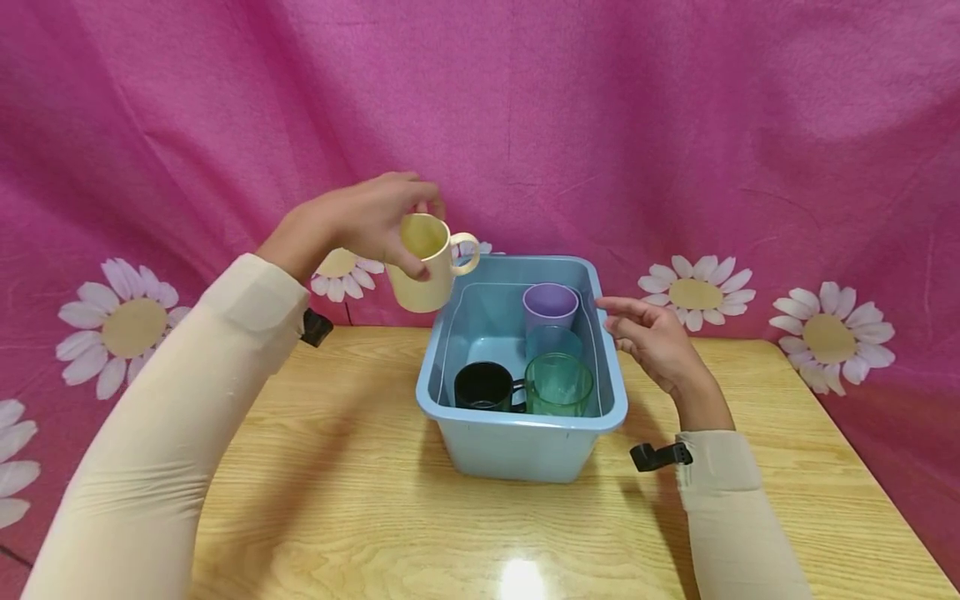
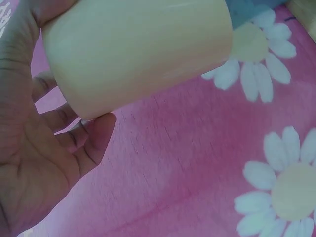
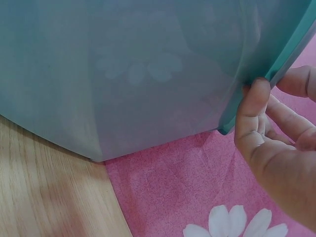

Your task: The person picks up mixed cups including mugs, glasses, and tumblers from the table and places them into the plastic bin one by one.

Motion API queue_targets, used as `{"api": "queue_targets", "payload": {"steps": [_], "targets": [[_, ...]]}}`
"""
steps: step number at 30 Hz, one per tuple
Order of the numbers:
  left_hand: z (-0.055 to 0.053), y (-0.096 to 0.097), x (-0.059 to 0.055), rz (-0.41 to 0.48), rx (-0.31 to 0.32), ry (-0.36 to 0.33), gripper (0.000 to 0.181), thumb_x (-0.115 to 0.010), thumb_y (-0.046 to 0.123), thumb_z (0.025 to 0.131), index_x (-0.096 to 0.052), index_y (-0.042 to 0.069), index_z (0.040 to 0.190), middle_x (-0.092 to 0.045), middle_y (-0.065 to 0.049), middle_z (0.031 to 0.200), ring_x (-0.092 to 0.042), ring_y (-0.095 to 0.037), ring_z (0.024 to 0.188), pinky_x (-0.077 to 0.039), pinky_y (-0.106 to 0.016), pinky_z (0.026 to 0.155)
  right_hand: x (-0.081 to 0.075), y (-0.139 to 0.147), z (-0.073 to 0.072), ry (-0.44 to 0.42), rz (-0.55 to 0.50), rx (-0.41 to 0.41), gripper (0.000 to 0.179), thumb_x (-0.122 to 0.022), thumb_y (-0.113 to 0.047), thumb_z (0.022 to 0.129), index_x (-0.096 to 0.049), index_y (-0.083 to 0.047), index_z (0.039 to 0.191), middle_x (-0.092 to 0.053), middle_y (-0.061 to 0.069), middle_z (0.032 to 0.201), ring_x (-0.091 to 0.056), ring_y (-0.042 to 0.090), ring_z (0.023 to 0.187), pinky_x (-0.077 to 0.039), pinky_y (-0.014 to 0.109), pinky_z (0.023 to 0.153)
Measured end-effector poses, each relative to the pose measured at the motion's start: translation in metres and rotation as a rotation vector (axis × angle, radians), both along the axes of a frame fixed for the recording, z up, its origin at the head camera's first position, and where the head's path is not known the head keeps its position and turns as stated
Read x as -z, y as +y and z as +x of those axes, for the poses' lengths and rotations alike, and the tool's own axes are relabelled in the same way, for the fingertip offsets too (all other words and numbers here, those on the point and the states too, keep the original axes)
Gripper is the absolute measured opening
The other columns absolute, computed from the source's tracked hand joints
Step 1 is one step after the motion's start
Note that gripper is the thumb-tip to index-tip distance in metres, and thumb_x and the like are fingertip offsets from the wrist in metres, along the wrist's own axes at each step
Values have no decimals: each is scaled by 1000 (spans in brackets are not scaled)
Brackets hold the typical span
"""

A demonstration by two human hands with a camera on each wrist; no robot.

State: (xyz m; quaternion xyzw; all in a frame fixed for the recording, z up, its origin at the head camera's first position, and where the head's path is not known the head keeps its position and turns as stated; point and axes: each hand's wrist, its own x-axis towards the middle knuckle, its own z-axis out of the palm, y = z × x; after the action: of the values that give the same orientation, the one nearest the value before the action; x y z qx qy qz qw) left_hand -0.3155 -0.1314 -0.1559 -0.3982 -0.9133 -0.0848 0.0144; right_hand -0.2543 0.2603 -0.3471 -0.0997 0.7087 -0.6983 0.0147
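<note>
My left hand (image 1: 375,218) grips a pale yellow mug (image 1: 420,283) by its body, fingers and thumb around the sides. The mug is held in the air above the left rim of a blue plastic tub (image 1: 510,446), its handle pointing right. Its smooth side fills the upper part of the left wrist view. At the tub's right side, my right hand (image 1: 656,342) pinches the rim (image 3: 291,44) between thumb and fingers. Inside the tub are a purple cup (image 1: 551,302), a blue see-through cup (image 1: 553,343), a green see-through cup (image 1: 558,385) and a black mug (image 1: 482,387).
The tub stands on a light wooden table (image 1: 315,500). Behind the table hangs a pink cloth (image 1: 510,125) printed with white daisies. A small black device (image 1: 660,457) is strapped at the right wrist, and another black piece (image 1: 317,327) shows at the left.
</note>
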Motion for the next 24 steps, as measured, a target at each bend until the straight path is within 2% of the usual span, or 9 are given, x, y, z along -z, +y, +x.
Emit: {"api": "queue_targets", "payload": {"steps": [7, 14, 19, 24], "targets": [[0, 22, 6, 24, 13, -20, 64, -88, 38, 69, -62, 14, 122, -57, -7, 117, -49, -24, 111, -51, -43, 84, 0, 0, 1, -3, 2, 1, 42, -61, -10, 103, -54, 6, 141, -64, 4, 117, -62, 13, 92, -57, 21, 81], [-1, 39, 15, 49, 40, 3, 65, -88, 43, 67, -62, 14, 120, -57, -7, 117, -50, -24, 110, -49, -43, 87, 1, -1, 1, -2, 2, 1, 41, -60, -10, 103, -55, 5, 141, -65, 3, 117, -61, 14, 93, -57, 21, 80], [-3, 48, 25, 76, 57, 27, 65, -87, 46, 68, -63, 14, 118, -58, -7, 115, -51, -24, 107, -48, -41, 85, 1, -1, 1, 11, 14, 5, 41, -60, -9, 102, -56, 5, 140, -65, 3, 112, -62, 13, 91, -57, 21, 80], [-3, 56, 36, 85, 48, 12, 67, -87, 47, 67, -62, 14, 119, -57, -7, 114, -52, -24, 106, -50, -40, 83, 1, 0, 0, 7, 9, 7, 40, -60, -9, 102, -56, 4, 140, -65, 3, 114, -62, 13, 90, -57, 22, 80]]}}
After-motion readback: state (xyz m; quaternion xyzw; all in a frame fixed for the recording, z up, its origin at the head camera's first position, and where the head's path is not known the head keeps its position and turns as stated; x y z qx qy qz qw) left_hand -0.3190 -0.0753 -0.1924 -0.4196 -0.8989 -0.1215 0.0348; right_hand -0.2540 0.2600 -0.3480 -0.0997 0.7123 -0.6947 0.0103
